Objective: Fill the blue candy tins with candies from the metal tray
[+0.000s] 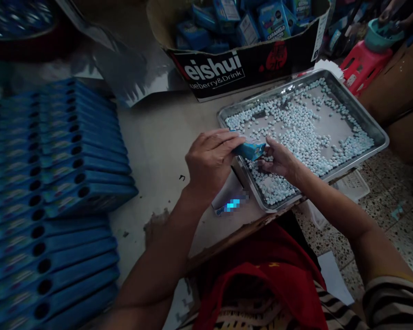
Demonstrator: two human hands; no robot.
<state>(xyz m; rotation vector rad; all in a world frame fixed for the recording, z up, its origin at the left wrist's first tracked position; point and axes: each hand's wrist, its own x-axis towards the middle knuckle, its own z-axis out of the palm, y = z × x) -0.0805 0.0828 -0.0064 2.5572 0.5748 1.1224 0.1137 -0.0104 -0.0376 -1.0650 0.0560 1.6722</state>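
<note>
My left hand (209, 158) is closed around a small blue candy box (249, 150), held tilted above the near-left corner of a metal tray (351, 167). Beside the box's right end is my right hand (278, 158), palm turned partly up, its curled fingers apart and the thumb close to the box. Whether any candy lies in that palm is hard to see. Small pale blue candies (301, 126) are spread over the tray in one layer, thicker in the middle and along the edges.
Stacked blue boxes with dark round holes (86, 156) fill the table's left side. A black carton (220, 68) of blue candy boxes stands behind. A smartphone-like object (232, 197) lies near the table edge. Back right, another person's hands (387, 16) are at a teal basin (378, 41) on a red stool (365, 64).
</note>
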